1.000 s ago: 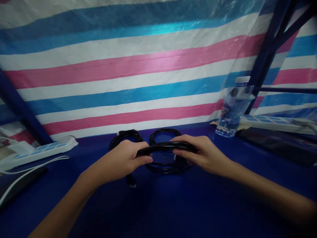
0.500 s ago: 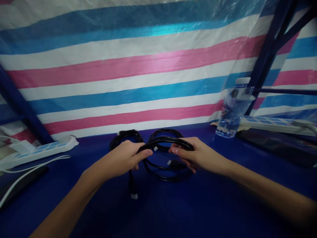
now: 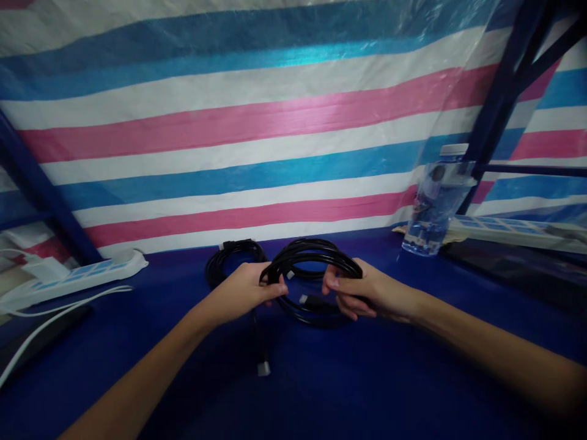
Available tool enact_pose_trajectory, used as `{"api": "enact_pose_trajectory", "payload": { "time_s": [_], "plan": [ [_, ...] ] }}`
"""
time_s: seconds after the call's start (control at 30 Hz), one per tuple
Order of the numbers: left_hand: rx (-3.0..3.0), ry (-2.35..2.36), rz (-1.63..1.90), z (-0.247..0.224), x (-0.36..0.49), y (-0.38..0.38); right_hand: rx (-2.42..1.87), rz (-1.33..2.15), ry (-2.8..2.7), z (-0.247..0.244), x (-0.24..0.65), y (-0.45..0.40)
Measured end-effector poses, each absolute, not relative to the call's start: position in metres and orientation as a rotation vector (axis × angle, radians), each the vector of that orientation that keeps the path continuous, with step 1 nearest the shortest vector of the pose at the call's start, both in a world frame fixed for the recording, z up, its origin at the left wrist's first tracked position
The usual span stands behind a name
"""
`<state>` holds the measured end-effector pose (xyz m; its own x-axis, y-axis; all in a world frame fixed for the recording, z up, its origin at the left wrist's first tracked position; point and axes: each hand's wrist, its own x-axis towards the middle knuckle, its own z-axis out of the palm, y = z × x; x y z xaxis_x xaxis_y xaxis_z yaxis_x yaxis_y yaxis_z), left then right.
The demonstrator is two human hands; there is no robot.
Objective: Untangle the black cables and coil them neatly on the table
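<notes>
Mid-coiling: black cable coil (image 3: 316, 269) held just above the blue tabletop (image 3: 321, 391), left hand (image 3: 247, 290) and right hand (image 3: 362, 293) each in a closed grip (plug end dangling). Next, probably gathering that loose tail.

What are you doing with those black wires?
A person holds a coil of black cable with both hands over a blue table. The left hand grips the coil's left side and the right hand its right side. One loose end with a plug hangs down to the table. Another black coil lies behind, and a water bottle stands to the right.
</notes>
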<state>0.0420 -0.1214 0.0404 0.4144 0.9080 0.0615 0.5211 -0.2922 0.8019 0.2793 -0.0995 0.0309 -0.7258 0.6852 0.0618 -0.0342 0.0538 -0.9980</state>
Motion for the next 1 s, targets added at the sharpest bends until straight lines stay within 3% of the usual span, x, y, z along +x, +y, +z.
{"api": "enact_pose_trajectory", "payload": {
  "time_s": [0.17,0.33,0.6,0.7,0.8,0.9,1.0],
  "plan": [
    [1.443,1.185,1.098,0.013,0.075,-0.121,-0.697,1.487,-1.571,0.036,0.264,-0.122],
    [0.965,0.994,1.285,0.010,0.103,-0.136,-0.585,1.308,-1.823,0.037,0.253,-0.152],
    [0.843,0.871,1.150,0.020,0.104,-0.143,-0.253,1.247,-2.351,0.034,0.241,-0.176],
    [0.917,0.732,0.994,0.020,0.097,-0.142,-0.429,1.409,-2.186,0.041,0.247,-0.170],
    [0.936,0.696,1.057,0.026,0.095,-0.144,-0.493,1.530,-1.753,0.046,0.258,-0.153],
    [0.965,0.955,1.240,0.039,0.094,-0.145,-0.498,1.602,-1.391,0.045,0.262,-0.132],
    [0.998,1.289,1.269,0.052,0.077,-0.134,-0.639,1.467,-1.483,0.045,0.252,-0.112]
  ]
}}
